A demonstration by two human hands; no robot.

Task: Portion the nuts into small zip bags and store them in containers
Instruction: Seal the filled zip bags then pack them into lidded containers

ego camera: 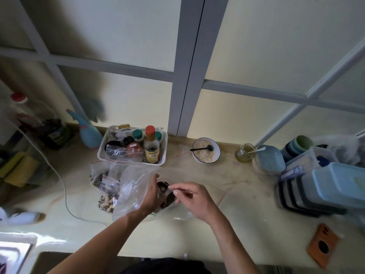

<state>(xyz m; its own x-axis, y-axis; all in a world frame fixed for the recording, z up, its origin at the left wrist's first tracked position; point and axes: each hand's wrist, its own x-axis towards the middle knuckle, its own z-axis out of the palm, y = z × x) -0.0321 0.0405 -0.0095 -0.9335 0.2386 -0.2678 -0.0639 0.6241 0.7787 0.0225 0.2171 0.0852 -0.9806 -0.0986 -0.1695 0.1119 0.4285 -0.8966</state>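
1. Centrally on the pale counter (246, 224), both hands work at a large clear plastic bag (132, 190) of dark nuts (167, 198).
2. That bag lies slumped, its long axis running from lower left to upper right, with its mouth towards the upper right where the hands meet.
3. The left hand (151, 196) has its grip closed on the bag's plastic near the mouth, thumb uppermost.
4. The right hand (194, 198) pinches thumb and forefinger together at the bag's opening; whether a nut or only plastic is between them, I cannot tell.
5. Just left of the big bag lie small zip bags (107, 184) with red seal strips, already holding nuts, piled against one another.
6. Behind them sits a white basket (118, 159) holding sauce bottles and jars.
7. Further right stand a white bowl (217, 151) of oats with a black spoon (201, 148) in it, and a glass jar (244, 153).
8. Stacked lidded containers (325, 186) sit at the counter's far right, well apart from the hands.
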